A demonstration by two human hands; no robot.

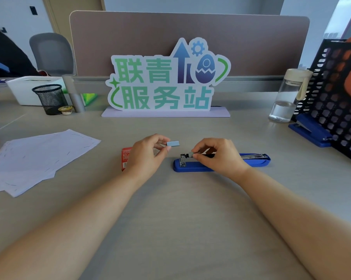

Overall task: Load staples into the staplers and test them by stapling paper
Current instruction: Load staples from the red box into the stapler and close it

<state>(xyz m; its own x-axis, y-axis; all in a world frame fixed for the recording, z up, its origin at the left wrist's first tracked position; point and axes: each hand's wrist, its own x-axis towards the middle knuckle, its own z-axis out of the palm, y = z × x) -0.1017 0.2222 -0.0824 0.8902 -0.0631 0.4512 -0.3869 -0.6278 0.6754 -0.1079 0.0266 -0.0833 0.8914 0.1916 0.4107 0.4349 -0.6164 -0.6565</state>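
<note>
A blue stapler lies opened flat on the desk in the middle, its metal staple channel facing up. My right hand rests over the channel near its front end, fingertips pinched on a small strip of staples there. My left hand hovers just left of the stapler and pinches a silvery block of staples between thumb and fingers. A red staple box lies partly hidden behind my left hand. Loose white sheets of paper with staples in them are spread at the left.
A second blue stapler sits at the right against a black perforated file rack. A clear water bottle stands beside it. A printed sign stands at the back centre, a black mesh pen cup at the back left.
</note>
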